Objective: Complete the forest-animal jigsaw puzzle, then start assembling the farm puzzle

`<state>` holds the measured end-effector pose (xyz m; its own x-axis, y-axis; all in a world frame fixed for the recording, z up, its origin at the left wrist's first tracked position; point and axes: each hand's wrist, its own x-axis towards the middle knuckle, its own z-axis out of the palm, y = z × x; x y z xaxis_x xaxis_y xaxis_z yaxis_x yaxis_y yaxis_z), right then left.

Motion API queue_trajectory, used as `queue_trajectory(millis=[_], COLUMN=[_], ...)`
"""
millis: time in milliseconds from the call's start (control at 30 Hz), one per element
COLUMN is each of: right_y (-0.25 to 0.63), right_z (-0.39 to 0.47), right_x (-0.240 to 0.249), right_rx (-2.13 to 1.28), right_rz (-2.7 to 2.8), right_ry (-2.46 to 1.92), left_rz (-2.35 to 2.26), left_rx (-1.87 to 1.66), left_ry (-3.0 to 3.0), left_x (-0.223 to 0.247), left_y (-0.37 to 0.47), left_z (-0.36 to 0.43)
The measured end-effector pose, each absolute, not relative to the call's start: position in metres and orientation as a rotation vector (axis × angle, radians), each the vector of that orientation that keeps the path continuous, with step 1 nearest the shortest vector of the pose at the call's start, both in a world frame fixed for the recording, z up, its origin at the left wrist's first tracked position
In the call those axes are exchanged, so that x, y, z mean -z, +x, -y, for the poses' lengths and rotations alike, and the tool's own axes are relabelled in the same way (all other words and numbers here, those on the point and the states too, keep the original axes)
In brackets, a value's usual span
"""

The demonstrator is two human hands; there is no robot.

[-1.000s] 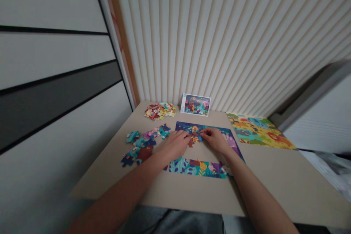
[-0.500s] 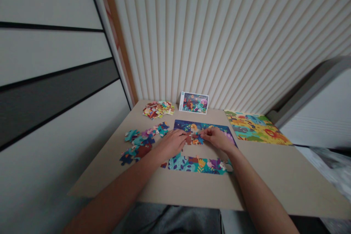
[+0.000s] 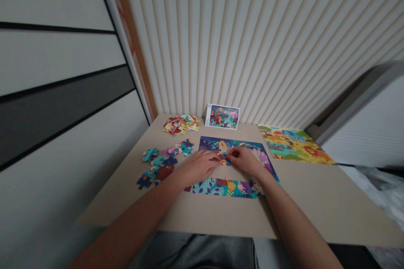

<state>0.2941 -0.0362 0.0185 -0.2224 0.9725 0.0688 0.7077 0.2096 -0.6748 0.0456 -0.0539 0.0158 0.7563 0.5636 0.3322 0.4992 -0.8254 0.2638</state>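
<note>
A partly assembled jigsaw puzzle [image 3: 208,141] lies on the table, its dark blue top strip and teal, flowered bottom strip in place. Over its middle, my left hand [image 3: 202,165] has its fingers pressed together, the tips on puzzle pieces [image 3: 224,162] coloured orange and blue. Opposite it, my right hand [image 3: 244,159] pinches a small blue piece between thumb and fingers at the same spot. The fingertips of both hands nearly meet. My fingers hide part of the pieces, so I cannot see whether their edges interlock.
Loose puzzle pieces [image 3: 162,162] spread left of the puzzle, and another pile [image 3: 181,125] sits behind them. A picture card [image 3: 222,117] leans against the pleated backdrop [image 3: 221,42]. At the right lies a finished yellow animal puzzle [image 3: 296,145].
My hands have come closer together over the puzzle's middle, the right one moving slightly left with its piece. The loose pieces stay where they were. The view has shifted slightly.
</note>
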Motion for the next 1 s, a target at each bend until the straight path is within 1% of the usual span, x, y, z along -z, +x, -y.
queue_trajectory(millis=[267,600,1000], right_y=[0.2907,0.2910,0.2900], right_z=[0.0369,0.0349,0.0349], right_x=[-0.0178,-0.0139,-0.0122], right_rx=[-0.665,-0.713,-0.648], right_rz=[2.029,2.026,2.063], right_ry=[-1.559,-1.549,-1.548], left_rz=[-0.813,-0.809,-0.831], left_rx=[-0.617,-0.564,-0.498], left_ry=[2.782,2.809,2.965], left_x=[-0.0159,-0.0167,-0.0202], left_y=[0.0460,0.0455,0.0481], left_z=[0.0533,0.0543,0.0594])
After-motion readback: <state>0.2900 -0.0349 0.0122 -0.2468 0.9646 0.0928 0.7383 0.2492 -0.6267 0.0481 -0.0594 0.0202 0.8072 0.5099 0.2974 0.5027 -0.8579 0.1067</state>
